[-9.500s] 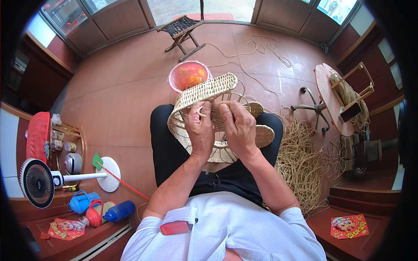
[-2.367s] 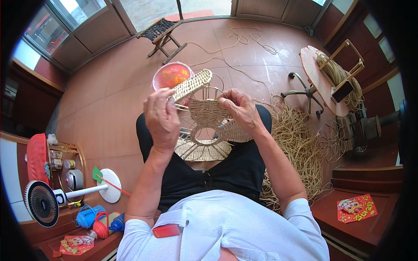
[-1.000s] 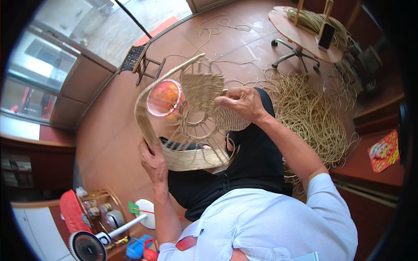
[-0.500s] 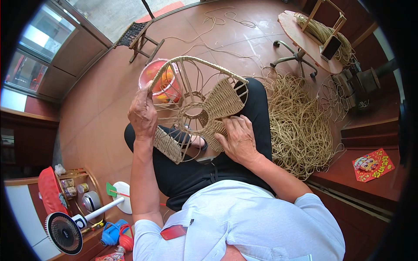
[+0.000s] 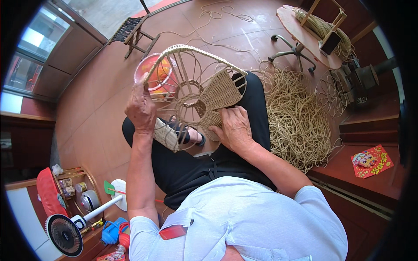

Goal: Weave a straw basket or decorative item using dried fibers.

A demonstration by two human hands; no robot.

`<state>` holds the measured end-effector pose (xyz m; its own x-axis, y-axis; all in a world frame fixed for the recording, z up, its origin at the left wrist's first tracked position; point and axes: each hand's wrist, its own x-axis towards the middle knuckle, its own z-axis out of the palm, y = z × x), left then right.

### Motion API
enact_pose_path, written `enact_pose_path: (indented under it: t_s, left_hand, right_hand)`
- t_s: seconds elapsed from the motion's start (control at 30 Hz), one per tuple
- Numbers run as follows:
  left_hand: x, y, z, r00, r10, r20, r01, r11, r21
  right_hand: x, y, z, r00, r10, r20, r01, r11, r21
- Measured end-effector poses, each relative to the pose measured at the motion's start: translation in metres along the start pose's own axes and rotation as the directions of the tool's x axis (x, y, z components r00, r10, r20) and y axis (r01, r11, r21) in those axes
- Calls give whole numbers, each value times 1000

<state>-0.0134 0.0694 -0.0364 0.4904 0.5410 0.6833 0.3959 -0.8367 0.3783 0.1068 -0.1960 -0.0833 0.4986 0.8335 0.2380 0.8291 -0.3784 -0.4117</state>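
A partly woven tan cord frame (image 5: 221, 92) is held over my lap, with a wrapped curved rim, a small open ring in its middle and densely woven panels between bare spokes. My left hand (image 5: 141, 111) grips the rim at its left side, fingers closed round it. My right hand (image 5: 236, 130) is closed at the lower right of the ring, on the woven panel by my right thigh; its fingertips are partly hidden behind the weave. Loose cords and spokes cross the upper and left parts of the frame.
A big heap of tan cord (image 5: 296, 122) lies right of my leg. Beyond the frame stands a red and pink bucket (image 5: 143, 69). A folding stool (image 5: 141, 39), a wheeled round-topped table (image 5: 289, 24) with coiled cord, and a white fan (image 5: 64, 235) stand around me.
The woven frame has tilted, its lower edge rising. My right hand has shifted slightly up and left with it; my left hand keeps its grip on the rim. The whole view has shifted slightly.
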Motion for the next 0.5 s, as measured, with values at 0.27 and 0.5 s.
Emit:
enact_pose_path:
  t_s: [0.27,0.5]
  left_hand:
    - [-17,15,-10,997,77,-21,-77,997,3]
    - [-27,37,-38,995,-23,96,29,998,-61]
  right_hand:
    - [-6,2,14,997,0,74,15,980,-200]
    - [-27,0,4,983,38,177,-31,998,-46]
